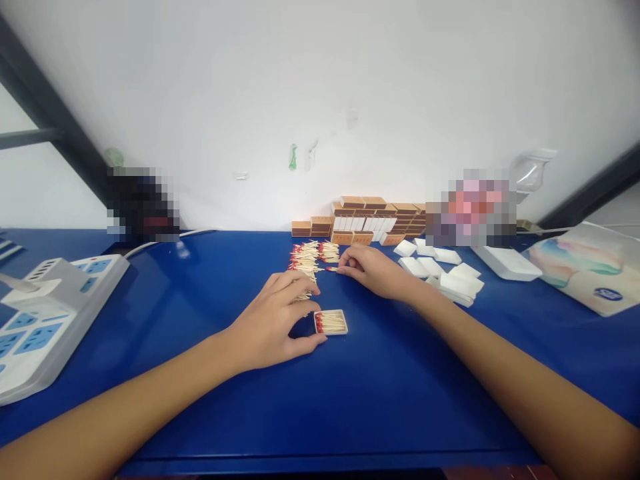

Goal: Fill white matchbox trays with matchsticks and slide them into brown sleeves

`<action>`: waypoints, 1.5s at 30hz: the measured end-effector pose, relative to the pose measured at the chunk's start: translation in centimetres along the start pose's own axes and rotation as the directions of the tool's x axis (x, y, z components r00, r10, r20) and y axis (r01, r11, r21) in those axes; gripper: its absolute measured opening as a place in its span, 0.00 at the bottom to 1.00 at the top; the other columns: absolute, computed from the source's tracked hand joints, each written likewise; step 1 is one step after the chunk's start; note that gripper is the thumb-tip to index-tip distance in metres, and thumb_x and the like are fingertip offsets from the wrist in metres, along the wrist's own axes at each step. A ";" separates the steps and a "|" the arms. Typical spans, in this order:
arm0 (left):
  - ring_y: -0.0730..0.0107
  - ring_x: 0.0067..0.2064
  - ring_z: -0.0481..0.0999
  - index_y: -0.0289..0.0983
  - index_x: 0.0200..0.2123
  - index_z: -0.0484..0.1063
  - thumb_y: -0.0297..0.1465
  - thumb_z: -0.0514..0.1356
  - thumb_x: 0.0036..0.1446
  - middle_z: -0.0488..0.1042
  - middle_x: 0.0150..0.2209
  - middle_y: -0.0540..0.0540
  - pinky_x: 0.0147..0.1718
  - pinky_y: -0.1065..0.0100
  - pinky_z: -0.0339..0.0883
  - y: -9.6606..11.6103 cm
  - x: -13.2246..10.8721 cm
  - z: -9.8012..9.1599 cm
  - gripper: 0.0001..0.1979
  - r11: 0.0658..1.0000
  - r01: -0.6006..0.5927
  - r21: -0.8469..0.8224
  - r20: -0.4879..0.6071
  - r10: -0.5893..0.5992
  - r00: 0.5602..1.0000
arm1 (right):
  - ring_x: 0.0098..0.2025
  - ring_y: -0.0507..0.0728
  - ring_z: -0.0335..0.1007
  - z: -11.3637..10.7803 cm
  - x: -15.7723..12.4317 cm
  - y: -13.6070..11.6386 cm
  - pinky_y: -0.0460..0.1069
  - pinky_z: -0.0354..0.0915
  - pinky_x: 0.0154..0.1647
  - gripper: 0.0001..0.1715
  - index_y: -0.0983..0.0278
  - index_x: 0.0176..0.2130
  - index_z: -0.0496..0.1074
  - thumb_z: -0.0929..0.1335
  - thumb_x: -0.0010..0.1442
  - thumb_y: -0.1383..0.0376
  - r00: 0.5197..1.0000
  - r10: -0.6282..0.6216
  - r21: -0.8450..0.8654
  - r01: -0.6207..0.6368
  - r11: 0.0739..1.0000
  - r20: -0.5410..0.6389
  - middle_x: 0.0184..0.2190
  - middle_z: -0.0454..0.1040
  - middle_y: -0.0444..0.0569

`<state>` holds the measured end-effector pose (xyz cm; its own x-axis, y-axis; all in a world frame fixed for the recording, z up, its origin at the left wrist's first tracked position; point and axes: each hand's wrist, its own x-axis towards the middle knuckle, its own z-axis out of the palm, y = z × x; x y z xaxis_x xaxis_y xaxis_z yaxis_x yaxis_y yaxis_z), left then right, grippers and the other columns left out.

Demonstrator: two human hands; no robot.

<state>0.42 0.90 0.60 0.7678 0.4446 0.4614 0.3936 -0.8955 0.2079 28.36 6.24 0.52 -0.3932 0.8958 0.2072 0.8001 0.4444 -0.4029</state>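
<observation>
We have a small white tray (346,323) on the blue table (425,400), and it lies flat, with red-headed matches (333,323) inside, their heads toward the tray's left end. Our left hand (277,320) is at that left end, its thumb on the tray's near corner and its forefinger by the far one, so that we hold the tray between the two. Our right hand (373,270) is beyond the tray and slightly to its right, with thumb and forefinger pinched on a few loose matches (331,269); we cannot tell exactly how many.

Just beyond the tray and to its left we see a big heap of matches (303,257), partly hidden by our left hand, and straight beyond the tray a smaller bunch (329,251). Farther beyond the tray, against the wall (225,100), we have stacked matchboxes (367,223). Beyond the tray to its right are scattered white pieces (460,283), then a larger white block (507,263), and well to the tray's right a folder (587,267) with a coloured print. Well to the tray's left we see a power strip (65,347) with blue sockets
</observation>
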 end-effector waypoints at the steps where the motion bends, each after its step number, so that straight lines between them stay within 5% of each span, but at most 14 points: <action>1: 0.51 0.62 0.70 0.39 0.47 0.79 0.41 0.68 0.63 0.76 0.55 0.40 0.60 0.49 0.64 0.0 0.0 0.0 0.14 1.000 0.002 0.000 0.002 -0.002 1.000 | 0.35 0.56 0.68 -0.1 0.0 -0.1 0.50 0.61 0.38 0.10 0.63 0.37 0.72 0.68 0.70 0.60 1.000 0.006 -0.006 -0.006 1.000 0.018 0.34 0.72 0.48; 21: 0.51 0.62 0.70 0.38 0.44 0.79 0.41 0.68 0.63 0.76 0.55 0.41 0.60 0.50 0.64 -0.1 0.0 0.0 0.13 1.000 0.002 0.013 -0.009 -0.002 1.000 | 0.42 0.60 0.72 -0.3 -1.0 -0.6 0.53 0.65 0.44 0.10 0.62 0.40 0.71 0.63 0.73 0.63 0.994 0.068 -0.086 -0.061 0.994 0.090 0.45 0.73 0.54; 31: 0.50 0.61 0.71 0.38 0.42 0.79 0.38 0.70 0.60 0.78 0.54 0.42 0.60 0.49 0.63 0.1 0.3 -0.1 0.11 0.997 0.059 0.049 -0.099 -0.054 0.994 | 0.40 0.57 0.69 -1.7 -3.5 -3.4 0.51 0.63 0.41 0.09 0.60 0.41 0.70 0.63 0.74 0.61 0.997 -0.075 0.085 0.074 0.994 -0.002 0.41 0.71 0.50; 39: 0.51 0.61 0.71 0.38 0.42 0.80 0.37 0.71 0.59 0.78 0.54 0.42 0.59 0.49 0.64 -0.1 0.3 -0.1 0.12 0.997 0.059 0.040 -0.104 -0.054 0.993 | 0.39 0.56 0.69 -1.6 -4.4 -6.0 0.50 0.63 0.40 0.10 0.62 0.40 0.70 0.62 0.73 0.66 0.989 -0.093 0.106 0.081 0.991 0.118 0.42 0.72 0.50; 45: 0.51 0.61 0.71 0.38 0.41 0.80 0.38 0.70 0.60 0.78 0.55 0.43 0.60 0.48 0.64 -0.1 0.3 0.0 0.11 0.997 0.069 0.039 -0.089 -0.065 0.994 | 0.29 0.53 0.65 -2.7 -5.4 -7.9 0.49 0.57 0.31 0.17 0.61 0.33 0.73 0.70 0.69 0.52 0.970 0.003 0.115 -0.032 0.993 0.243 0.29 0.73 0.43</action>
<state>0.60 1.09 0.76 0.6926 0.4981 0.5217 0.4647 -0.8613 0.2054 25.38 -2.19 5.00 -0.4890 0.8721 -0.0166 0.7549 0.4135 -0.5091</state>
